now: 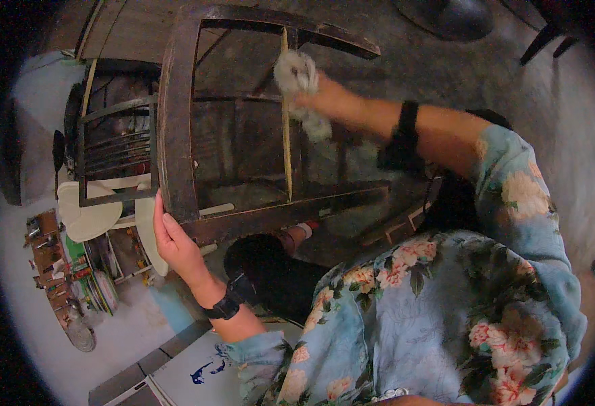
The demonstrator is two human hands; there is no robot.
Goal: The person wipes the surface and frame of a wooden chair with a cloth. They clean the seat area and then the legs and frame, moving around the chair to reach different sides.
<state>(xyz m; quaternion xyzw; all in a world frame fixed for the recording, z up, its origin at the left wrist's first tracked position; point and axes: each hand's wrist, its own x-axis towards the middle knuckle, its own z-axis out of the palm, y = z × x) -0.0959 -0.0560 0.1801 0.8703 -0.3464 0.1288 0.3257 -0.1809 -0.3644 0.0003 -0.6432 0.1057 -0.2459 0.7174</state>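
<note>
A dark wooden furniture frame (178,122), with a wide rail on the left and open spaces between its bars, stands before me. My left hand (178,248) rests against the lower corner of that rail, its thumb along the near side and other fingers partly hidden. In my right hand (315,96) is a crumpled white cloth (293,71), laid against the upper part of an inner crossbar (287,162) with a pale, bare-looking edge. The right hand is blurred, and the cloth covers part of its fingers. One end of the cloth hangs below the hand.
A slatted dark wooden chair back (117,147) and cream rounded seats (92,210) are at the left. Beyond, a wall rack (54,274) holds several small items beside upright plates (99,292). My knee (257,259) is close under the frame's lower bar. Grey concrete floor (460,76) extends to the right.
</note>
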